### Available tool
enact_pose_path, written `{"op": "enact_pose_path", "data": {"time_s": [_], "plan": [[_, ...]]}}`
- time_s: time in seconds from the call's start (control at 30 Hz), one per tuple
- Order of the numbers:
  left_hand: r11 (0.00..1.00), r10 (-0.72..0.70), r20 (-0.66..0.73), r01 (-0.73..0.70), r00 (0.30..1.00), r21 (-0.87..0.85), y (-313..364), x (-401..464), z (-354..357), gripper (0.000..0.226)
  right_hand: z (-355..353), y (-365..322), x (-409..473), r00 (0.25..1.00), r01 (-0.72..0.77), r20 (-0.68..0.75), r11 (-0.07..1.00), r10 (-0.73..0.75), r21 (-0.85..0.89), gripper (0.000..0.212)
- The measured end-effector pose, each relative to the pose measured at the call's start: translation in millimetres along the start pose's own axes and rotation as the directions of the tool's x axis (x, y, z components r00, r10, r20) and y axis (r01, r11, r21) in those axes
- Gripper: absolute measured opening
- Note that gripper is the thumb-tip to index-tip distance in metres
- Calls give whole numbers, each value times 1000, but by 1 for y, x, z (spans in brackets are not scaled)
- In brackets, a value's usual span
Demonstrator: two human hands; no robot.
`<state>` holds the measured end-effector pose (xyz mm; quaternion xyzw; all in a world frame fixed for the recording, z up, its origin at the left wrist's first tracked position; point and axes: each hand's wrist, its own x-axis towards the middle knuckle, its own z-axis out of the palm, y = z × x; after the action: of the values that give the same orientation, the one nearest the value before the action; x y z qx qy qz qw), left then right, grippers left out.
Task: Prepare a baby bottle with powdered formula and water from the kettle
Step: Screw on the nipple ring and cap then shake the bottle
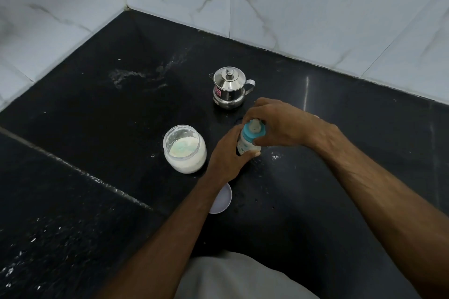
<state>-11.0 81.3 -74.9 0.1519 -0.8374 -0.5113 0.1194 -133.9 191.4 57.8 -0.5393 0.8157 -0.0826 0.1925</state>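
A small baby bottle (244, 144) with a teal collar and a pale teat stands on the black counter. My left hand (227, 156) grips its body from the left. My right hand (279, 124) curls over the top, fingers and thumb around the teal collar (250, 134). An open clear jar of white formula powder (184, 149) sits to the left of the bottle. A small steel kettle (228, 87) with its lid on stands behind the bottle, handle to the right.
A white round lid (222, 200) lies on the counter, partly under my left forearm. The black stone counter (121, 116) has a raised seam running diagonally at the left and powder smears at the back. Marble walls (315, 7) close the corner behind.
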Motion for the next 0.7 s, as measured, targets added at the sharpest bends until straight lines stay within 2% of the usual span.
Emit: {"op": "enact_pose_path", "data": {"time_s": [0.4,0.57,0.7], "plan": [[1000,17,3,-17,1000,-21,4,-1,-2,54,8,-2,-4,991,-90,-96,996,91,14,46],[998,33,5,-33,999,-50,8,-2,-3,51,-4,0,-6,986,-46,-157,997,54,55,42],[998,34,8,-33,999,-46,8,-2,-3,50,-7,-1,-5,989,-36,-144,999,40,26,45]]}}
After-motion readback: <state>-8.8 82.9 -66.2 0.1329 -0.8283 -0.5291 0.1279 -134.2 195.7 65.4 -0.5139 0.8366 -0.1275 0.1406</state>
